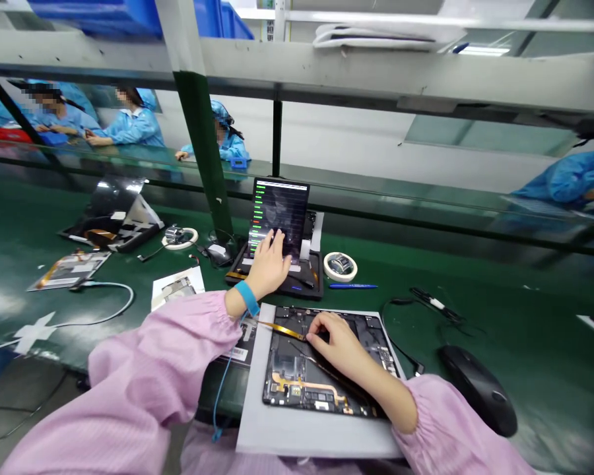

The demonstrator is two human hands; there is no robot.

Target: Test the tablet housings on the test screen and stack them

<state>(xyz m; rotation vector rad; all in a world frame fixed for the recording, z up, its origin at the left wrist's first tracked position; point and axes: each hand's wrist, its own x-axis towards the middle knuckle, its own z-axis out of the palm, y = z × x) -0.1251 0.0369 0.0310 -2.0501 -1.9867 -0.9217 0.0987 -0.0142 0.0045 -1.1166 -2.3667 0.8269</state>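
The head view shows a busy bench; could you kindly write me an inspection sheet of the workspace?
Surface: green bench, with a white pad at its near edge.
Job's things: opened device on the pad; orange flat cable across its upper left; upright lit screen behind.
Clutter: white ring and blue pen right of the screen; black mouse at right.
Left hand: fingers spread over the screen's lower part; contact unclear.
Right hand: fingertips at the orange cable's end; grip unclear.
Cables: white cable at left, leading to crossed white tape; black bundle at right.
Surroundings: shelf frame above; people in blue beyond.
Spills: nothing seen.
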